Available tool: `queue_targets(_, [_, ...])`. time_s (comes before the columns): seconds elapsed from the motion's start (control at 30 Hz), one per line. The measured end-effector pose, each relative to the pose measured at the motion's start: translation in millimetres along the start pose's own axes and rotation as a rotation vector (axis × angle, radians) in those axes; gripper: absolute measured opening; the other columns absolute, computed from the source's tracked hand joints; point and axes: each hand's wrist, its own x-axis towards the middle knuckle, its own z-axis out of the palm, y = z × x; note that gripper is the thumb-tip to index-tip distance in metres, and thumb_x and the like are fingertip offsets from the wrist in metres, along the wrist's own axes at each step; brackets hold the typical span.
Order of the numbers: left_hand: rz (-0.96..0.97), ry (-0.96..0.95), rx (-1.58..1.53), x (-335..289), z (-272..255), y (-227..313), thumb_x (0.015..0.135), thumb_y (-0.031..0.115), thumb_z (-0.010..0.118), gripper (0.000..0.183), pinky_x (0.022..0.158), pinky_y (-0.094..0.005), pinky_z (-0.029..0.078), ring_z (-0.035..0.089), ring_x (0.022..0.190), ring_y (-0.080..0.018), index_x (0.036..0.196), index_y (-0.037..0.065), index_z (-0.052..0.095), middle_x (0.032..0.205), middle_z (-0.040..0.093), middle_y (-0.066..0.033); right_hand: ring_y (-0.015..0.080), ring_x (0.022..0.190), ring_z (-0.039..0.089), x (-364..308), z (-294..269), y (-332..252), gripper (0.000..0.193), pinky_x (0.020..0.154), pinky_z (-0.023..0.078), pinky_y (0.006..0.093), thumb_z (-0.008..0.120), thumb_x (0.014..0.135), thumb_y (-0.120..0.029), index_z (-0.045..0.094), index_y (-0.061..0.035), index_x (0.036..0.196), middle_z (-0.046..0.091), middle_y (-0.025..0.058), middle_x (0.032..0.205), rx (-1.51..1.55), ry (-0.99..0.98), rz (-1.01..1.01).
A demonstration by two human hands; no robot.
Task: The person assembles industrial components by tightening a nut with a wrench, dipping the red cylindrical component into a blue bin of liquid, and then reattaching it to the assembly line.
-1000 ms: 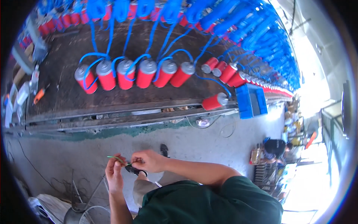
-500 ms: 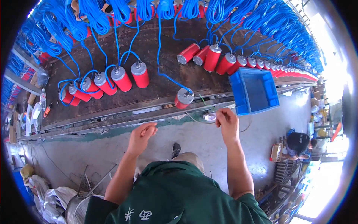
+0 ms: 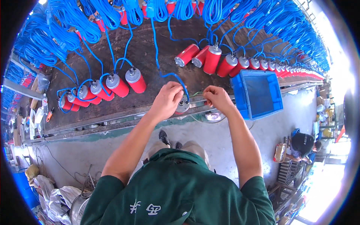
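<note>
Your right hand [image 3: 218,98] is pinching a thin green wire [image 3: 196,93], fingers pretty much closed. Your left hand [image 3: 167,98] is curling by the blue cable [image 3: 182,81], can't tell if it's gripping. 1 red cylinder [image 3: 182,109] is sitting between your hands, at the edge of the table [image 3: 142,56].

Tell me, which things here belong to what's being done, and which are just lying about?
Apparently in use:
nearest red cylinder
blue cord running to it, beside the left grip
thin green strand at the right grip

Probably just lying about:
small orange tool
clear bottle
white sacking
</note>
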Motion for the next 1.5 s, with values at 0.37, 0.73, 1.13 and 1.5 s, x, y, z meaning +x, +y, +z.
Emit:
queue_targets(0.37, [-0.047, -0.27, 0.328, 12.8, -7.6, 35.2, 0.098, 0.008, 0.06, 0.03, 0.091, -0.0488, 0.052, 0.066, 0.106, -0.039, 0.127, 0.002, 0.065, 0.109, 0.071, -0.0163, 0.0125, 0.063, 0.058, 77.5, -15.1, -36.6, 0.017, 0.061, 0.048, 0.0314, 0.065, 0.092, -0.019, 0.071, -0.0035, 0.089, 0.06, 0.0014, 0.069, -0.302, -0.533, -0.016])
queue_targets(0.73, [-0.19, -0.158, 0.315, 2.0, 3.8, 59.9, 0.091, -0.002, 0.055, 0.039, 0.089, -0.0481, 0.051, 0.065, 0.105, -0.0406, 0.13, 0.001, 0.061, 0.106, 0.069, -0.0188, 0.0196, 0.068, 0.069, 138.3, -9.4, -75.0, 0.025, 0.062, 0.054, 0.0369, 0.068, 0.087, -0.026, 0.076, -0.0048, 0.096, 0.073, 0.0091, 0.079, -0.668, -0.83, -0.448])
queue_targets(1.13, [-0.405, 0.212, 0.548, -46.6, 30.2, 87.4, 0.092, 0.016, 0.073, 0.031, 0.088, -0.045, 0.055, 0.069, 0.102, -0.0364, 0.119, 0.002, 0.067, 0.105, 0.069, -0.0158, 0.0317, 0.1, 0.076, 119.3, 15.2, -51.3, 0.025, 0.089, 0.057, 0.0419, 0.074, 0.091, -0.024, 0.079, -0.0057, 0.108, 0.08, 0.0147, 0.105, -0.697, -0.957, -0.717])
queue_targets(1.5, [-0.608, 0.145, 0.487, -84.6, 68.5, 51.8, 0.093, 0.032, 0.077, 0.031, 0.075, -0.0489, 0.055, 0.071, 0.084, -0.0354, 0.103, 0.004, 0.068, 0.094, 0.071, -0.0129, 0.0362, 0.094, 0.075, 90.9, 11.7, -15.5, 0.023, 0.086, 0.057, 0.0426, 0.071, 0.093, -0.02, 0.079, -0.002, 0.104, 0.078, 0.0204, 0.099, -0.554, -0.747, -0.671])
